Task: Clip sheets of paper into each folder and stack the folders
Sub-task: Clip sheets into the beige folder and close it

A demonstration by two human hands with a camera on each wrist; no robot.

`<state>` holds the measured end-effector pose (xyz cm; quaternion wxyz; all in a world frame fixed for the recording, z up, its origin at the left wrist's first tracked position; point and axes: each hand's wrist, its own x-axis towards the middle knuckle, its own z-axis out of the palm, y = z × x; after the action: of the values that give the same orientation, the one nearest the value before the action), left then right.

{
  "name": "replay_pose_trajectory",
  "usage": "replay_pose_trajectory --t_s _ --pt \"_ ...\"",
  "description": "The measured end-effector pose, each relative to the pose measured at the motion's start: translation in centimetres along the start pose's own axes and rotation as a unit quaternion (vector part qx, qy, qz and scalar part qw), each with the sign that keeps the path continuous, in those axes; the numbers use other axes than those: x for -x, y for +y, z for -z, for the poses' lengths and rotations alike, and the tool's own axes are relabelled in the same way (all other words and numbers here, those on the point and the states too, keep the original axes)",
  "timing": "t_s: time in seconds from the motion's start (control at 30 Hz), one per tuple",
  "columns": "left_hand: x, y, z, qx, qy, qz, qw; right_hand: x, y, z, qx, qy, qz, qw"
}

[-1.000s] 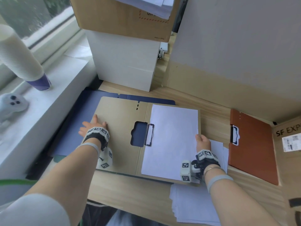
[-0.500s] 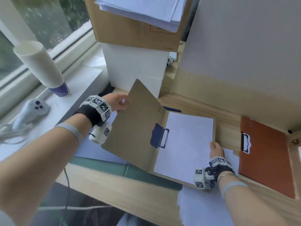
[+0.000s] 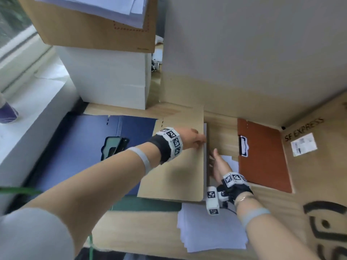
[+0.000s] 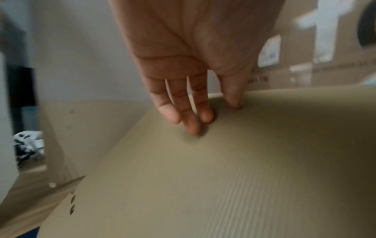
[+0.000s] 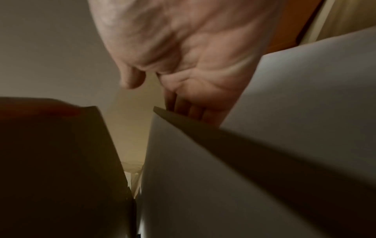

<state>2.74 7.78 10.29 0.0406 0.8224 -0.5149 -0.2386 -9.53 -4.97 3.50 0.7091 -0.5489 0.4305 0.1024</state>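
Note:
A tan folder [image 3: 178, 171] lies closed in the middle of the desk, with a sliver of white paper [image 3: 205, 132] showing at its right edge. My left hand [image 3: 199, 141] presses straight fingers [image 4: 191, 122] flat on the cover [image 4: 223, 177] near that edge. My right hand [image 3: 216, 162] sits against the folder's right edge. Its fingers [image 5: 191, 111] run behind a white sheet [image 5: 223, 177] and the thumb is free. A blue folder [image 3: 80, 139] lies open to the left, its clip [image 3: 114, 147] bare. Loose white sheets [image 3: 210, 228] lie at the desk's front.
An orange-brown folder [image 3: 262, 156] with a clip lies closed at the right. A green folder [image 3: 146, 205] peeks out under the tan one. White and cardboard boxes [image 3: 109, 81] stand behind. A printed cardboard box [image 3: 319, 175] walls the right, and a window sill [image 3: 37, 109] the left.
My left hand has swung the tan cover from left to right and laid it shut over the clipped paper, uncovering the blue folder. My right hand stayed at the right edge.

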Motion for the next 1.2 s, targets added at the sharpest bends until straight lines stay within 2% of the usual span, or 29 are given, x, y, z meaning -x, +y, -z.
replay_pose_trajectory --t_s 0.1,0.2,0.3,0.37,0.43,0.53,0.7,0.77,0.97,1.03,1.1,1.2 --pt "-2.7 1.4 -2.3 -0.078 -0.031 0.018 0.996 -0.3 1.1 1.1 -0.028 -0.034 0.01 0.999" --pt "-4.3 2.2 -4.0 -0.108 -0.06 0.023 0.992 -0.6 1.7 1.8 -0.044 -0.079 0.015 0.996" --pt "-4.9 2.2 -5.0 -0.099 -0.067 0.033 0.992 -0.6 1.6 1.5 0.001 -0.1 0.034 0.994" --pt "-5.1 1.7 -5.6 -0.084 -0.063 0.05 0.993 -1.2 1.8 1.1 0.059 -0.067 0.046 0.995" --pt "-5.3 0.9 -5.8 -0.052 -0.06 0.078 0.994 -2.1 2.2 1.1 0.122 0.0 0.066 0.99" --pt "-5.5 -0.3 -5.7 0.018 -0.03 0.132 0.991 -3.1 1.9 2.1 0.12 0.054 0.108 0.985" --pt "-6.5 -0.7 -5.3 0.063 0.037 0.233 0.97 -3.4 -1.1 9.0 0.083 0.144 0.158 0.973" --pt "-7.6 0.3 -5.0 0.126 0.054 0.256 0.957 -3.7 -1.9 12.7 0.073 0.177 0.158 0.969" --pt "-13.2 6.4 -6.0 0.363 -0.038 0.259 0.894 -3.6 -3.1 22.2 0.067 0.259 0.135 0.954" --pt "-15.0 8.6 -6.2 0.398 -0.061 0.251 0.88 -3.9 -3.1 24.7 0.07 0.274 0.125 0.951" --pt "-16.9 10.0 -6.8 0.421 -0.053 0.257 0.868 -4.4 -3.2 26.6 0.094 0.284 0.112 0.948" --pt "-19.9 10.8 -8.2 0.406 -0.067 0.269 0.871 -5.5 -3.6 29.0 0.127 0.309 0.092 0.938"
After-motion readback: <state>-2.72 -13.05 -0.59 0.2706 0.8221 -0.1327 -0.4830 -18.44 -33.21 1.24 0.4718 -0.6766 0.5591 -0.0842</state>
